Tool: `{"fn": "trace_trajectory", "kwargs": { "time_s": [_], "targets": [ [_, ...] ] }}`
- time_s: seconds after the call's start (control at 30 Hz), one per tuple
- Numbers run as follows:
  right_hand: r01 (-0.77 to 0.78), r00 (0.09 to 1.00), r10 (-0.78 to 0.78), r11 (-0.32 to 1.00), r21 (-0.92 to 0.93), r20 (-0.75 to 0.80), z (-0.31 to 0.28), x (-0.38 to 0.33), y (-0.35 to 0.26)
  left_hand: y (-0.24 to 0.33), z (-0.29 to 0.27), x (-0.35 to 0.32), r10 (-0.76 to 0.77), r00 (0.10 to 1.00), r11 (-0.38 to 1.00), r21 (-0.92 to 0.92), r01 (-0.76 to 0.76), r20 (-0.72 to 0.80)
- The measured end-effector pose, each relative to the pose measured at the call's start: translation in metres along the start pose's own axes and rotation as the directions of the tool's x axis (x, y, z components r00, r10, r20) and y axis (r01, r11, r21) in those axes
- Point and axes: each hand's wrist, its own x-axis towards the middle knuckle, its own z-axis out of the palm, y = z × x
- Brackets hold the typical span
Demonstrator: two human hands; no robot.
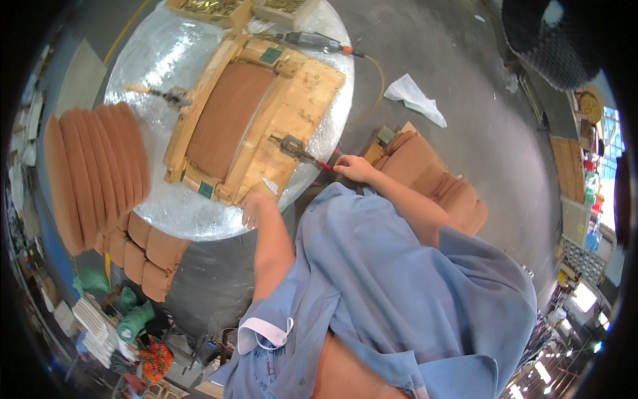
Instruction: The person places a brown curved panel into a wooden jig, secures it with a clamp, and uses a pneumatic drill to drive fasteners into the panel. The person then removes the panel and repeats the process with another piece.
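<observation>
On the round table lies a wooden jig [266, 143] made of a board and raised rails. Inside its frame sits a brown padded cushion panel [229, 113] with a pale strip along its right side. My right hand [354, 169] has its fingers closed on the red handle of a toggle clamp [292, 146] fixed on the right of the jig. My left hand [256, 207] rests by the jig's near corner, fingers apart and holding nothing. A second toggle clamp [174, 98] with a yellowish handle is on the jig's far left side.
The round table [149, 206] is wrapped in clear film. Boxes of brass-coloured fasteners [212, 9] and a pneumatic tool [319, 43] with a hose lie at the back. Brown cushions are stacked left [96, 173] and right [415, 163]. A white sheet [415, 100] lies on the floor.
</observation>
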Motion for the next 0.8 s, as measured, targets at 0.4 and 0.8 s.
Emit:
{"fn": "trace_trajectory", "kwargs": {
  "time_s": [0.4, 0.8],
  "targets": [
    [-0.284, 0.907, 0.415, 0.733, 0.618, -0.075, -0.087, 0.058, 0.111, -0.024, 0.004, 0.067, 0.408, 0.436, 0.792, -0.549, 0.269, 0.802],
    [-0.361, 0.860, 0.508, 0.547, 0.755, 0.044, -0.092, 0.040, 0.182, -0.051, -0.018, 0.067, 0.455, 0.532, 0.847, -0.531, -0.010, 0.715]
  ]
}}
